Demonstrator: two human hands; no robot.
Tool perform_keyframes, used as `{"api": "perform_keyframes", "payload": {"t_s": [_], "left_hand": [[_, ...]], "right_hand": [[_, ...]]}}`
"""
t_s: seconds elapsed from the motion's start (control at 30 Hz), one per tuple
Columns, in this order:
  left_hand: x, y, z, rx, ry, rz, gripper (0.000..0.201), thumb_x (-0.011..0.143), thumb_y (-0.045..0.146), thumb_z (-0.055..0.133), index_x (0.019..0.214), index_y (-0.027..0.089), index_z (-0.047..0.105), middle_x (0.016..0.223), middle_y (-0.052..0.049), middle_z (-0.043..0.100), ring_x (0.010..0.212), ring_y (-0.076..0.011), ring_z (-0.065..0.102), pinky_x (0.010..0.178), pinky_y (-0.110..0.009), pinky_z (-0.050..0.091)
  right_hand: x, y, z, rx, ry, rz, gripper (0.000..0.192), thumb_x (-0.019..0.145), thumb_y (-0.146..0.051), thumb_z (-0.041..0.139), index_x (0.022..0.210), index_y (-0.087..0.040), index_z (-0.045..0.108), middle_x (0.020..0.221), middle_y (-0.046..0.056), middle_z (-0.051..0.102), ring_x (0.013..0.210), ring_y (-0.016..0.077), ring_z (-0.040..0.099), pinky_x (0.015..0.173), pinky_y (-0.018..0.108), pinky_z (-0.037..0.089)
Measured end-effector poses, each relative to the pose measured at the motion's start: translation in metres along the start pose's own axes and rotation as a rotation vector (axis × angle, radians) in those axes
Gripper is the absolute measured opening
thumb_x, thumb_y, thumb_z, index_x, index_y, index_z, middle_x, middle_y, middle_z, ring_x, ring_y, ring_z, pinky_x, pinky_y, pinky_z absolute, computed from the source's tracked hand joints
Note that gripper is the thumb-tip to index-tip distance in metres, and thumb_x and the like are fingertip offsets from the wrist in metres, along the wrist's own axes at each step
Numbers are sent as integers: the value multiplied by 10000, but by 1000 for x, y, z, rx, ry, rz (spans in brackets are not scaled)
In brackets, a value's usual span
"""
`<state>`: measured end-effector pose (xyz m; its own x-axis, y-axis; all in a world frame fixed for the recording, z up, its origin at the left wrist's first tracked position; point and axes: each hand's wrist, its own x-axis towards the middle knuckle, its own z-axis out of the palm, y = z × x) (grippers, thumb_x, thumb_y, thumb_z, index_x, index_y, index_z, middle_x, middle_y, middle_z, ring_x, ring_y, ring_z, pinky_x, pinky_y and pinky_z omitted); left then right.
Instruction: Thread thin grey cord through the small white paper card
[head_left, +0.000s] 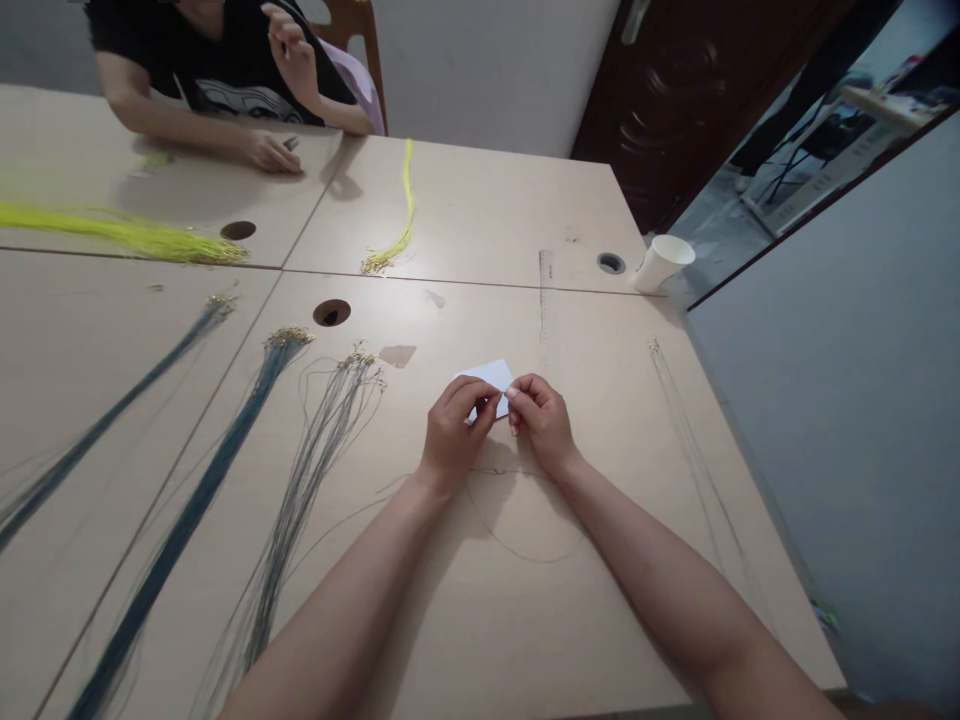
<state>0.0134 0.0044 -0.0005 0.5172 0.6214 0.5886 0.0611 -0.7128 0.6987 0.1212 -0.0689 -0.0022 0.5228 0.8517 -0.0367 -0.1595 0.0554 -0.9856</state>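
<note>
While both forearms reach forward over the wooden table (525, 620), the left hand (452, 432) and the right hand (541, 420) meet fingertip to fingertip at one small white card (491, 379), which sits near the table's middle, just beyond the knuckles. Each hand is pinched nearly closed, thumb against forefinger, on the card's near edge; a single thin cord (517, 550) loops on the table below the wrists, but whether its ends are also in the pinch is too small to tell. Three dark bundles of cords fan out to the left: a grey bundle (315, 450), a blue bundle (217, 470) and a further blue bundle (112, 420). Two yellow bundles lie farther off, a large one (127, 235) and a thin one (405, 215). One paper cup (661, 264) lies tipped at the far right edge. Another person (225, 60) sits across the table, one hand resting on it, the other raised.
</note>
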Motion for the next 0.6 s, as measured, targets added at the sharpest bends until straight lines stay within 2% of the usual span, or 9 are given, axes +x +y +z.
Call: {"api": "perform_keyframes", "payload": {"t_s": [0.6], "left_hand": [[1, 1, 0, 32, -12, 10, 67, 768, 92, 544, 754, 156, 529, 699, -4, 523, 617, -80, 467, 562, -203, 403]], "right_hand": [[0, 0, 0, -49, -16, -4, 122, 773, -291, 548, 720, -193, 500, 454, -84, 455, 388, 71, 410, 420, 207, 326]]}}
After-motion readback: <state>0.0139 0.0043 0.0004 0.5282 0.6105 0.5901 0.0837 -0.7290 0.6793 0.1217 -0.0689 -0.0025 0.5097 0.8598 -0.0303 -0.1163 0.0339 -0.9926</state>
